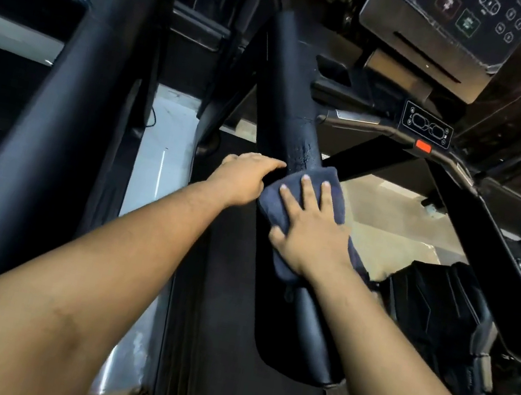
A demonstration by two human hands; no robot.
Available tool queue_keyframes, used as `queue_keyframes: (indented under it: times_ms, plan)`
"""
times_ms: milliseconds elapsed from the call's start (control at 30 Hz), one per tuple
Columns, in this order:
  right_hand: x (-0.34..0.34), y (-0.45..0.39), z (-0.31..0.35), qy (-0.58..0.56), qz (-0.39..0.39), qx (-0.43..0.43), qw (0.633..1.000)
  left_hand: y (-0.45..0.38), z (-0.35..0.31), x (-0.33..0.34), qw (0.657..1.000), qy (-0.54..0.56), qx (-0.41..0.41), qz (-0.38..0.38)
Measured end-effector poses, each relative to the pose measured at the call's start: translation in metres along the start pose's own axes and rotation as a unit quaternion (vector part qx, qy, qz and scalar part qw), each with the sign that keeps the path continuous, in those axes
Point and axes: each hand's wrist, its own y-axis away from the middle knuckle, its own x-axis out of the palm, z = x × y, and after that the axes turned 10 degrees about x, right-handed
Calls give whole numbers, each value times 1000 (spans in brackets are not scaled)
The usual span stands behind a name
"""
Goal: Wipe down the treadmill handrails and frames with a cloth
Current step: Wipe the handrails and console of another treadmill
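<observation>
A dim gym, seen from above by someone standing at a treadmill: pale floor shows between dark machines, and a black belt runs down the lower middle. A thick black padded handrail slants from the upper middle down toward the lower right, ending in a rounded tip near the belt's edge. A console with round buttons sits at the upper right, and below it a small control panel with a red tab beneath. A dark blue cloth is draped over the middle of the handrail. The right hand lies flat on top of the cloth, fingers straight and spread, pressing it onto the rail. The left hand rests against the rail's left side just beside the cloth, fingers stretched toward the rail; whether it grips cannot be told. Just above the cloth, the rail's surface looks scuffed or speckled. The step in hand appears to be wiping this handrail, with the cloth about midway along it. The next move likely calls for sliding the cloth up over the speckled patch toward the console while keeping firm pressure, then wrapping round to reach the underside. The other rail at right and the frames likely remain to be wiped.
</observation>
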Motion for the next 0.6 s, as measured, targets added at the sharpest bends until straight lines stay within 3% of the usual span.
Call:
queue_keyframes:
  times_ms: [133, 300, 400, 600]
  plan:
    - [16, 62, -21, 29, 17, -23, 999, -12, 9, -8, 999, -14, 29, 4]
    - [-5, -33, 6, -7, 31, -10, 999, -33, 24, -12, 1000, -2, 15, -12]
    - [-12, -66, 24, 36, 24, -2, 999, -40, 34, -10, 1000, 4, 9, -10]
    - [9, 35, 9, 135, 23, -23, 990, -57, 54, -10, 997, 33, 62, -14]
